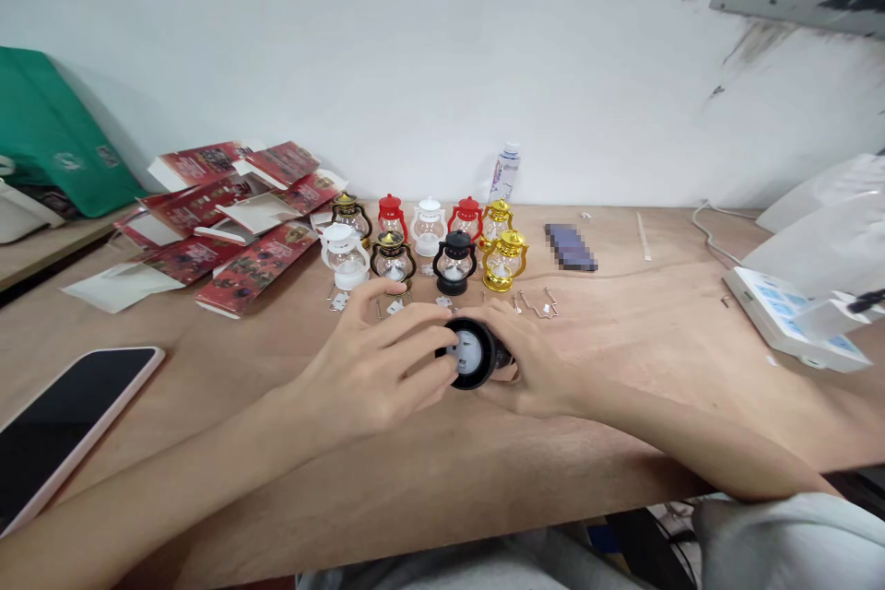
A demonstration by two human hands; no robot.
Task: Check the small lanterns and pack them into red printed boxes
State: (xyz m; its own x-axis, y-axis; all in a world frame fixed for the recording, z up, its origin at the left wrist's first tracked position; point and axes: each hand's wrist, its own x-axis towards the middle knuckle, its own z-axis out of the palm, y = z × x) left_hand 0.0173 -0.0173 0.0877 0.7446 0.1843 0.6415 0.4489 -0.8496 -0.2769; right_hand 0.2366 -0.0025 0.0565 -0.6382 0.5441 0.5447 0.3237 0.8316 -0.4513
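Hands clamp a black lantern (472,353) lying sideways, left hand (373,369) at its base, right hand (536,369) round its body. Behind it stand nine lanterns (429,226); loose wire handles (534,300) lie between, on the surface (656,341).

We have bare worktop (656,332) to the right of our right hand (536,369), open as far as the white panel (788,313) near the edge. The black lantern (471,353) fills the gap between our hands. Straight ahead the way is blocked: a cluster of small lanterns (429,244) stands just beyond our fingers, with wire clips (536,302) scattered at its foot. Left of our left hand (373,373) a clear strip runs to the phone (65,429) at the near edge, while red boxes (228,240) crowd the far left.
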